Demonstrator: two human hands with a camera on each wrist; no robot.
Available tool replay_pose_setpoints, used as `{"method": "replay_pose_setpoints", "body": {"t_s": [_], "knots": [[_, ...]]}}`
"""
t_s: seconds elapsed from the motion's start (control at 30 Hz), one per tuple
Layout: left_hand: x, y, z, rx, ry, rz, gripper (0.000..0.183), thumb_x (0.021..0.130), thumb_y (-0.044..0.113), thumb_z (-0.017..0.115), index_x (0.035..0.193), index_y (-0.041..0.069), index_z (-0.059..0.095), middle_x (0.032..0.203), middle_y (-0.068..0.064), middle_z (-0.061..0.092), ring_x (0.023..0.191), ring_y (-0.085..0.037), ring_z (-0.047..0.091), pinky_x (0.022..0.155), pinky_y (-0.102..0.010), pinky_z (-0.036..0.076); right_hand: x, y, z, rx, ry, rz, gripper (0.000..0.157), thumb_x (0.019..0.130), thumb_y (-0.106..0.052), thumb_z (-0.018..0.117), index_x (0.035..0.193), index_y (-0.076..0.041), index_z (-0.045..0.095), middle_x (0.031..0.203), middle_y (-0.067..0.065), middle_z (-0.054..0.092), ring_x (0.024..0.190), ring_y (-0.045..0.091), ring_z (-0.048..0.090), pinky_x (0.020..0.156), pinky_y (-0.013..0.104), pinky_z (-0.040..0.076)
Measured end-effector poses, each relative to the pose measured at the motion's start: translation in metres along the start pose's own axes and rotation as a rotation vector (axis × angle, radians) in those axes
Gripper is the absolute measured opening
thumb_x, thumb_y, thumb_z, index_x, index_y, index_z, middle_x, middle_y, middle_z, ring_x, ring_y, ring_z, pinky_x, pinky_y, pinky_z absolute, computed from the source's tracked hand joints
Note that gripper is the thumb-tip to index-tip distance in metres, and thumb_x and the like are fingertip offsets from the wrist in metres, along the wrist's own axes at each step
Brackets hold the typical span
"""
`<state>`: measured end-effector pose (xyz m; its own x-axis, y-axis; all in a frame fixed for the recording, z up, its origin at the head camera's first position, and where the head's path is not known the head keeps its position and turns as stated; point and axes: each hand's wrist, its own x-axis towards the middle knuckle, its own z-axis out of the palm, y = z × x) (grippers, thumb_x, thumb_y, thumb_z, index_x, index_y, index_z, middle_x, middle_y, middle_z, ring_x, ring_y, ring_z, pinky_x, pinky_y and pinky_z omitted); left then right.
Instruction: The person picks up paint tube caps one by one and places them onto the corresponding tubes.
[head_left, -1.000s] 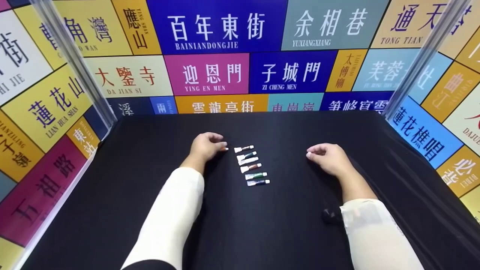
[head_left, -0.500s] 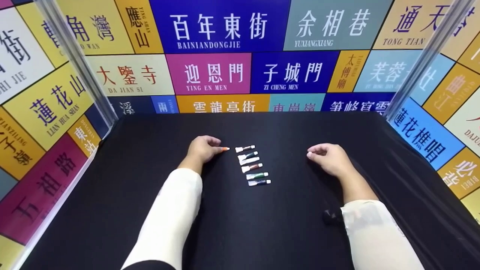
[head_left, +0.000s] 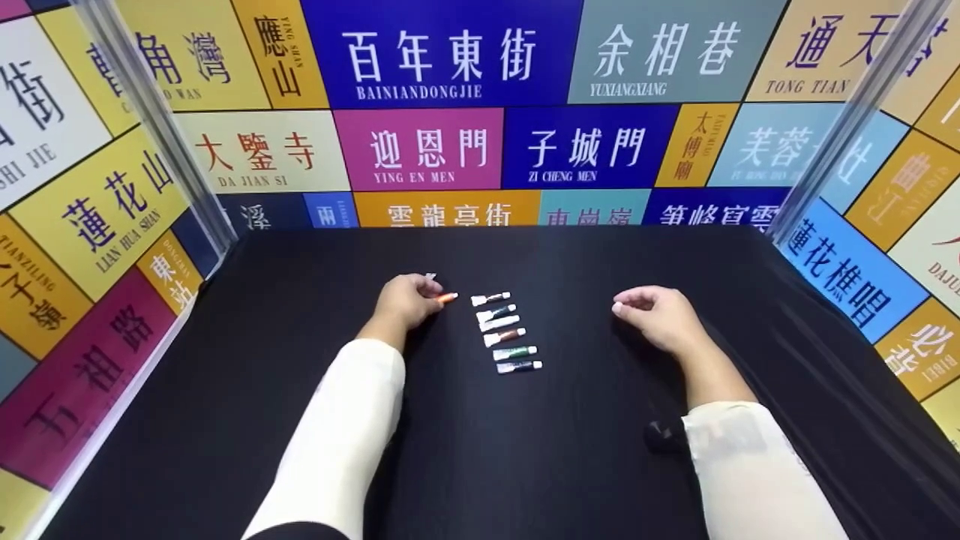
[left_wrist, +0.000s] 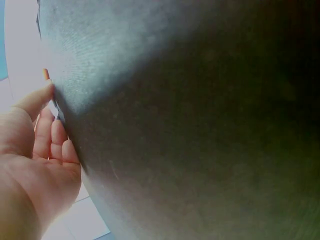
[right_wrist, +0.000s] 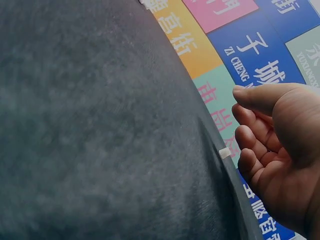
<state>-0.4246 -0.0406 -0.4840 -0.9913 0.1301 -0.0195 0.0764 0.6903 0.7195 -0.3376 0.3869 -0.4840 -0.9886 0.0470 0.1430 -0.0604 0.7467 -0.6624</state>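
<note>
In the head view my left hand (head_left: 407, 304) pinches a small orange paint tube (head_left: 446, 298) between thumb and fingers, its white cap pointing right. The left wrist view shows the orange end (left_wrist: 45, 74) past the thumb tip. A small white bit (head_left: 430, 276) shows just beyond the left fingers; its kind is unclear. To the right lies a column of paint tubes: dark brown (head_left: 492, 298), dark teal (head_left: 498, 312), white (head_left: 499, 322), reddish brown (head_left: 505, 336), green (head_left: 515, 352) and dark blue (head_left: 519, 367). My right hand (head_left: 660, 319) rests with loosely curled fingers, holding nothing.
A black cloth (head_left: 465, 450) covers the table. Panels with large lettering (head_left: 442, 52) stand behind and at both sides, with clear upright posts at the corners. A dark object (head_left: 664, 435) lies beside the right sleeve. A small white piece (right_wrist: 225, 153) shows near the right fingers.
My left hand has shifted slightly left and nearer with the orange tube, which shows more and now tilts. The white bit beyond the fingers has come into sight. The right hand stays put.
</note>
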Motion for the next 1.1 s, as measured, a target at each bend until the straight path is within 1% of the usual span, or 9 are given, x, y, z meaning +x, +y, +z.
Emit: {"method": "replay_pose_setpoints", "body": {"t_s": [0.13, 0.23, 0.4, 0.53, 0.7, 0.83, 0.97, 1.1], "knots": [[0.0, -0.003, 0.0, -0.068, 0.027, 0.011, 0.029, 0.091, 0.012, 0.083, 0.119, 0.006, 0.08, 0.115, -0.012, 0.081, 0.108, -0.024, 0.073, 0.103, -0.036, 0.056, -0.001, -0.007, -0.003, 0.028, 0.014, -0.006, 0.032, 0.1, -0.038, 0.074, 0.119, -0.012, 0.08, 0.118, 0.012, 0.08, 0.103, 0.023, 0.068, 0.09, 0.031, 0.052], [-0.001, -0.004, 0.0, -0.114, 0.04, 0.022, 0.029, 0.091, 0.013, 0.084, 0.118, 0.005, 0.08, 0.114, -0.011, 0.082, 0.106, -0.022, 0.074, 0.101, -0.034, 0.057, -0.002, -0.013, -0.005, 0.047, 0.026, -0.015, 0.033, 0.1, -0.039, 0.075, 0.119, -0.013, 0.08, 0.118, 0.012, 0.08, 0.103, 0.023, 0.068, 0.089, 0.027, 0.052], [-0.004, -0.002, 0.001, -0.181, 0.048, 0.046, 0.028, 0.09, 0.018, 0.086, 0.116, 0.008, 0.081, 0.109, -0.008, 0.083, 0.098, -0.016, 0.072, 0.09, -0.026, 0.056, -0.005, -0.024, -0.008, 0.068, 0.032, -0.037, 0.034, 0.1, -0.041, 0.075, 0.12, -0.013, 0.08, 0.118, 0.012, 0.08, 0.102, 0.022, 0.067, 0.083, 0.019, 0.051], [-0.008, 0.0, 0.001, -0.228, 0.051, 0.057, 0.026, 0.09, 0.017, 0.086, 0.115, 0.01, 0.081, 0.105, -0.006, 0.082, 0.093, -0.013, 0.068, 0.083, -0.021, 0.053, -0.006, -0.034, -0.008, 0.08, 0.034, -0.059, 0.033, 0.1, -0.041, 0.075, 0.118, -0.014, 0.08, 0.116, 0.01, 0.08, 0.1, 0.021, 0.067, 0.081, 0.018, 0.051], [-0.016, 0.002, 0.0, -0.258, 0.066, 0.104, 0.025, 0.091, 0.015, 0.083, 0.116, 0.011, 0.082, 0.105, -0.005, 0.081, 0.092, -0.013, 0.066, 0.082, -0.021, 0.052, -0.008, -0.047, -0.009, 0.1, 0.046, -0.094, 0.031, 0.099, -0.041, 0.077, 0.116, -0.015, 0.081, 0.109, 0.009, 0.08, 0.094, 0.02, 0.065, 0.076, 0.02, 0.051], [-0.025, 0.008, -0.001, -0.275, 0.086, 0.14, 0.023, 0.09, 0.017, 0.082, 0.113, 0.015, 0.084, 0.103, -0.003, 0.08, 0.089, -0.013, 0.065, 0.08, -0.022, 0.052, -0.011, -0.059, -0.01, 0.106, 0.053, -0.123, 0.029, 0.099, -0.041, 0.077, 0.115, -0.017, 0.081, 0.105, 0.007, 0.079, 0.09, 0.02, 0.063, 0.074, 0.022, 0.051], [-0.034, 0.016, 0.001, -0.324, 0.092, 0.174, 0.021, 0.089, 0.019, 0.081, 0.11, 0.017, 0.085, 0.101, -0.002, 0.081, 0.087, -0.012, 0.065, 0.078, -0.022, 0.053, -0.015, -0.071, -0.012, 0.105, 0.057, -0.141, 0.03, 0.099, -0.042, 0.076, 0.116, -0.018, 0.081, 0.106, 0.005, 0.079, 0.091, 0.02, 0.063, 0.074, 0.022, 0.052], [-0.044, 0.025, 0.005, -0.376, 0.102, 0.225, 0.021, 0.09, 0.018, 0.081, 0.11, 0.016, 0.085, 0.104, -0.002, 0.081, 0.088, -0.01, 0.066, 0.078, -0.02, 0.053, -0.021, -0.083, -0.014, 0.116, 0.06, -0.159, 0.03, 0.099, -0.042, 0.077, 0.117, -0.018, 0.081, 0.109, 0.004, 0.08, 0.093, 0.02, 0.065, 0.077, 0.019, 0.052]]}}
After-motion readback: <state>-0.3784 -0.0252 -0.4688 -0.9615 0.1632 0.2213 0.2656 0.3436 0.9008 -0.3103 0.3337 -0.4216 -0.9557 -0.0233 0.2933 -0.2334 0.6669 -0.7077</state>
